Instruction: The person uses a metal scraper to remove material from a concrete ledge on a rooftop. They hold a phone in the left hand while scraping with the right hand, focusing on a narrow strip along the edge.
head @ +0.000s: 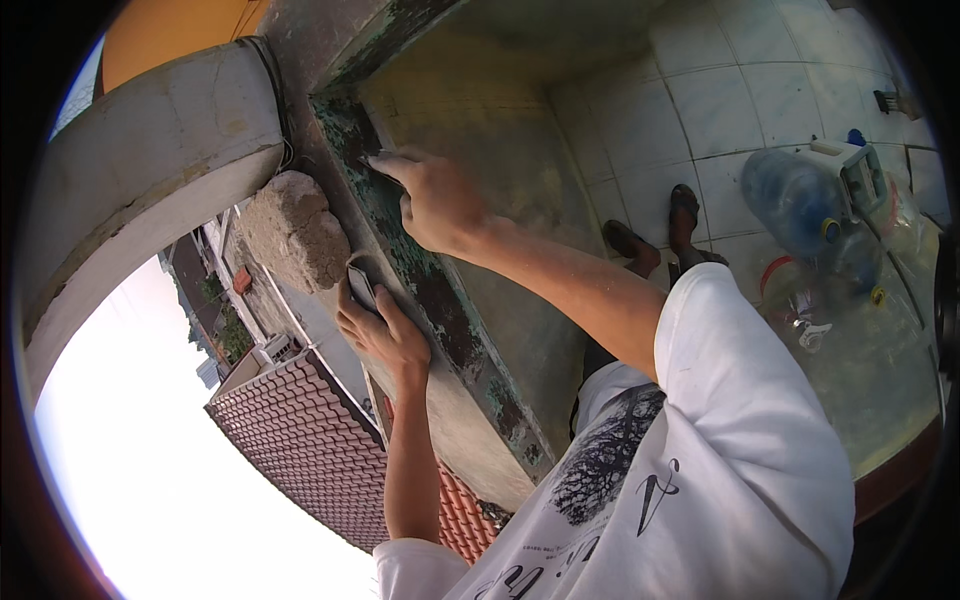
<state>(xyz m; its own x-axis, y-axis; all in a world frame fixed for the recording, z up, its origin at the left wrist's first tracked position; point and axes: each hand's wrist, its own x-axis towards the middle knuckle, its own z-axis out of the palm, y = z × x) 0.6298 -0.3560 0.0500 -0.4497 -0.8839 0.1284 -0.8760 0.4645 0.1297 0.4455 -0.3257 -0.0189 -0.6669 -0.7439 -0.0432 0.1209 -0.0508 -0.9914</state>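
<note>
My right hand (442, 199) reaches over a painted window-frame sill (450, 315) whose dark and green paint is worn and flaking. Its index finger points along the frame and presses on a thin, dark-edged piece, partly hidden beneath the fingers; what it is cannot be told. My left hand (386, 330) rests on the outer ledge with its fingers around a flat grey object (361, 286), perhaps a folded abrasive sheet or a phone. A rough lump of masonry (296, 229) sits on the ledge just beyond that hand.
A curved concrete arch (150, 142) and coiled wires (281, 97) are at the upper left. Tiled roofs (300, 442) lie below, outside. On the right, large clear plastic bottles (787, 199) and a pale plastic item (862, 172) stand on the tiled floor (712, 112), near my feet.
</note>
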